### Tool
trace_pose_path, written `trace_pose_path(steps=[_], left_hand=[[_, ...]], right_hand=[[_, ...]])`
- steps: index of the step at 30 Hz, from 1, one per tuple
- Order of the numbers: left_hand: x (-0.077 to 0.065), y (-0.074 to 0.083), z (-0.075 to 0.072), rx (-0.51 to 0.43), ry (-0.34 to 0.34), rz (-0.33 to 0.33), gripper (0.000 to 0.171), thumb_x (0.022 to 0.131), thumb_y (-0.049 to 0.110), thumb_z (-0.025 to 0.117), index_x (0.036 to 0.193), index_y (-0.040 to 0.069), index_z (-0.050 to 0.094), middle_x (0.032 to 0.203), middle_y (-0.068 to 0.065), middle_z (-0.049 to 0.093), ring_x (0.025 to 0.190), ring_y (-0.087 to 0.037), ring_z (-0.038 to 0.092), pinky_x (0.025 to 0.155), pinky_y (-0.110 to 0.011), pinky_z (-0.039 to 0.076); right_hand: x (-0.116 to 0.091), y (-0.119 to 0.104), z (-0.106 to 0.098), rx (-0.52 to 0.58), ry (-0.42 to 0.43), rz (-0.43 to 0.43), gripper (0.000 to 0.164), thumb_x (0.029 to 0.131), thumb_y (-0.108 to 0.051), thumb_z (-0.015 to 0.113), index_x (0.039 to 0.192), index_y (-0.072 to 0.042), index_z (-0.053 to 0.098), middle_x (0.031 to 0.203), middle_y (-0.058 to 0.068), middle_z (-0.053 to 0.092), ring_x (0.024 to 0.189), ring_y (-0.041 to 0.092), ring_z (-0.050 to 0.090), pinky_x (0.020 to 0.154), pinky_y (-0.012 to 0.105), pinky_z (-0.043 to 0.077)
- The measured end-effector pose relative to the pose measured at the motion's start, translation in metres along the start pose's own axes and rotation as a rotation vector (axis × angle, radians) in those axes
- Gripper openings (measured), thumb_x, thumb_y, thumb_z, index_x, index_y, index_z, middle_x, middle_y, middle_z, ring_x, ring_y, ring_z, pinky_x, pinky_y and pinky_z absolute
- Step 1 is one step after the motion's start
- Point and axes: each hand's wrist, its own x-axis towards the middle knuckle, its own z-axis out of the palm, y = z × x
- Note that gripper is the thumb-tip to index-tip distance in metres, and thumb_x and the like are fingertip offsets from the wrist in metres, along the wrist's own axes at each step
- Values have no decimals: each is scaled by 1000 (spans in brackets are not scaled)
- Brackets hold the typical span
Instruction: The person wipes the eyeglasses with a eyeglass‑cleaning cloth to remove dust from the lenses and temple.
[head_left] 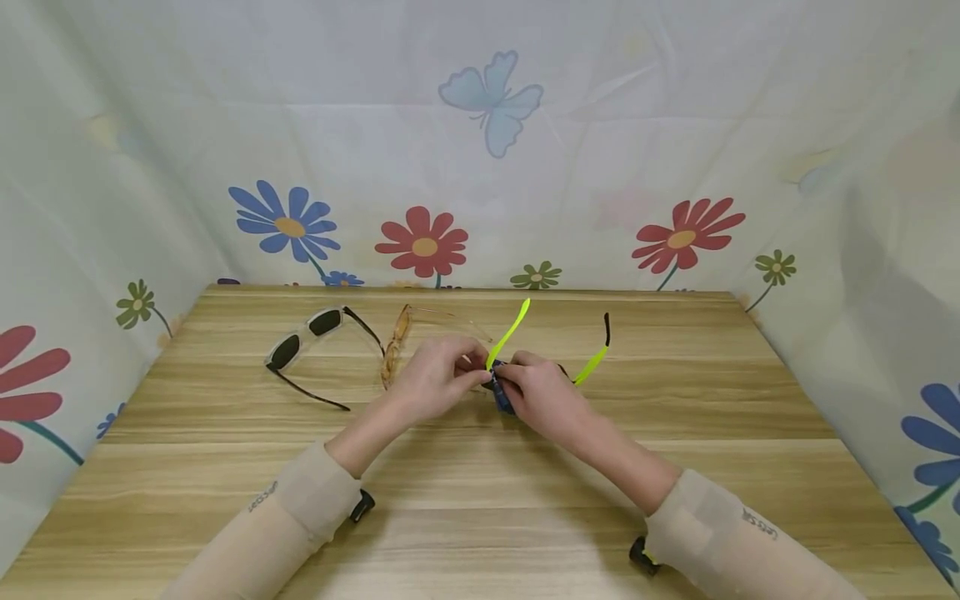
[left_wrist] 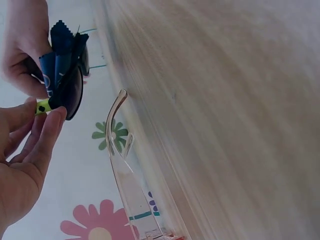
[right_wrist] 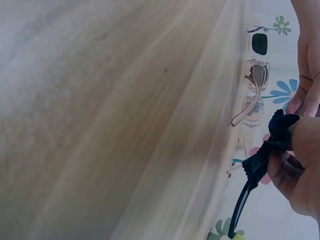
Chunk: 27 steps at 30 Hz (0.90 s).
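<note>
A pair of sunglasses with neon yellow temples (head_left: 512,332) is held up over the middle of the table. My left hand (head_left: 433,380) pinches it at the corner where the yellow temple meets the front, beside the dark lens (left_wrist: 75,92). Folded around the lens area is a dark blue cloth (right_wrist: 260,162) with zigzag edges, a cleaning cloth by its look. The right hand (head_left: 549,400) grips this cloth between thumb and fingers over the sunglasses' front. Both temples stand unfolded, pointing toward the back. Cloth and fingers hide much of the front.
Left of the hands lie amber clear-framed glasses (head_left: 396,340), temples open, close by the left hand. Farther left are white-framed sunglasses (head_left: 285,352) with dark lenses and open temples. The wooden table (head_left: 465,533) ends at a flowered curtain (head_left: 585,200) behind.
</note>
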Motion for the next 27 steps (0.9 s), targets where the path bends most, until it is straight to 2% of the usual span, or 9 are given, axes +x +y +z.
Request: trace_pose_path(steps=[9, 19, 27], left_hand=[[1, 5, -1, -29, 18, -43, 8, 95, 8, 75, 102, 4, 72, 98, -5, 72, 87, -17, 74, 71, -23, 57], [0, 3, -3, 18, 42, -79, 9, 94, 8, 76, 102, 5, 73, 99, -4, 72, 86, -14, 72, 72, -24, 57], [2, 3, -5, 20, 58, -82, 10, 94, 9, 76, 103, 5, 73, 94, -2, 72, 83, -11, 69, 73, -27, 57]], right_hand=[[-2, -1, -6, 11, 20, -21, 16, 97, -4, 71, 112, -3, 77, 88, 5, 62, 69, 12, 60, 60, 24, 51], [-4, 4, -6, -54, -49, 2, 19, 94, -3, 74, 113, -4, 77, 83, 5, 57, 63, 12, 54, 56, 21, 44], [-5, 6, -7, -35, 1, -4, 14, 95, -2, 73, 108, -2, 76, 85, 5, 60, 67, 12, 56, 58, 24, 48]])
